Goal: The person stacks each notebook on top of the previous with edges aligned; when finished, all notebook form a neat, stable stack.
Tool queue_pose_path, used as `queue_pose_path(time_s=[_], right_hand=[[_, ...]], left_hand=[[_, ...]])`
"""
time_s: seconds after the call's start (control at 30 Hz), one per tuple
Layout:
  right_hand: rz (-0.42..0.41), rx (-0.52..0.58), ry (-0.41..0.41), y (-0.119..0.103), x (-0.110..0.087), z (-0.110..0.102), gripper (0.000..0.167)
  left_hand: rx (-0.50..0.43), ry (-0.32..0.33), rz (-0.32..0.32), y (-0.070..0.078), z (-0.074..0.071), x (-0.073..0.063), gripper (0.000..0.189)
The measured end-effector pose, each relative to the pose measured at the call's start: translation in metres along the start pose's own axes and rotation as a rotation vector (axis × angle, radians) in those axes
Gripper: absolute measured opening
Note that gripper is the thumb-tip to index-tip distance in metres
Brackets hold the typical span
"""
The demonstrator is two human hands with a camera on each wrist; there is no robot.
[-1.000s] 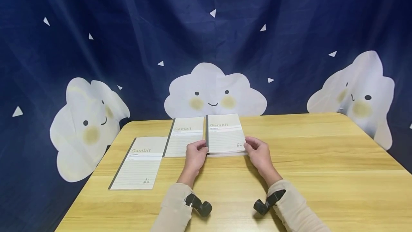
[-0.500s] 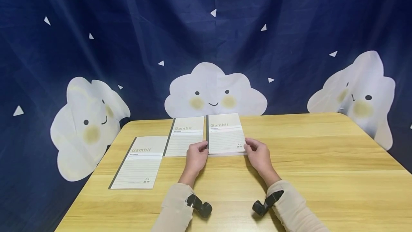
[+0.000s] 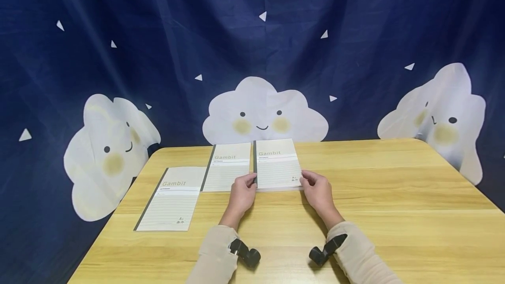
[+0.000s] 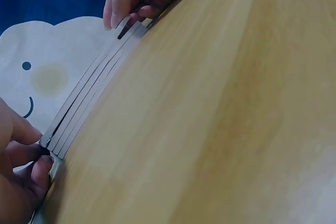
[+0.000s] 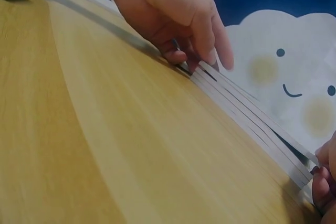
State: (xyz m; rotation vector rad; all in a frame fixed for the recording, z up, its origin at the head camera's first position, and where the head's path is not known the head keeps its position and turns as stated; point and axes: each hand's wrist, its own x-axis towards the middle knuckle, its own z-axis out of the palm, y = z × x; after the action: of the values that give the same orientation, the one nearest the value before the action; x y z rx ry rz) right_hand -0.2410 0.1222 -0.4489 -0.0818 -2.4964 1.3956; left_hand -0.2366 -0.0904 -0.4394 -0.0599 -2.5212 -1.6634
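Note:
A pale "Gambit" notebook (image 3: pixel 278 165) with a dark spine lies on top of a small stack at the table's back middle. My left hand (image 3: pixel 241 193) grips its lower left edge, thumb and fingers at the spine. At its lower right corner my right hand (image 3: pixel 317 189) pinches the other edge. In the left wrist view the stacked page edges (image 4: pixel 89 99) run between both hands. A dark gap shows beneath the top notebook near the right hand (image 5: pixel 326 182) in the right wrist view.
Left of the stack lies another matching notebook (image 3: pixel 230 161), partly behind the left hand. A further notebook (image 3: pixel 169 200) lies nearer the front on the left. Both are on the wooden table (image 3: pixel 394 196). A dark blue curtain (image 3: pixel 300 47) with clouds hangs behind the table.
The top notebook has settled lower, so less of the notebook beneath shows at its front edge. Both hands keep their hold and have barely shifted.

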Motion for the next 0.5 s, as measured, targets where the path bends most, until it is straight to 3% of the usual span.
queue_pose_path(time_s=[0.23,0.5], right_hand=[[-0.008,-0.016,0.004,0.0018,0.0001,0.0010,0.029],[-0.028,-0.041,0.021,0.0024,-0.0009,0.0014,0.027]], left_hand=[[0.077,-0.023,-0.006,0.0012,0.0005,-0.0017,0.038],[0.090,-0.025,0.011,0.0014,0.0002,-0.0019,0.038]])
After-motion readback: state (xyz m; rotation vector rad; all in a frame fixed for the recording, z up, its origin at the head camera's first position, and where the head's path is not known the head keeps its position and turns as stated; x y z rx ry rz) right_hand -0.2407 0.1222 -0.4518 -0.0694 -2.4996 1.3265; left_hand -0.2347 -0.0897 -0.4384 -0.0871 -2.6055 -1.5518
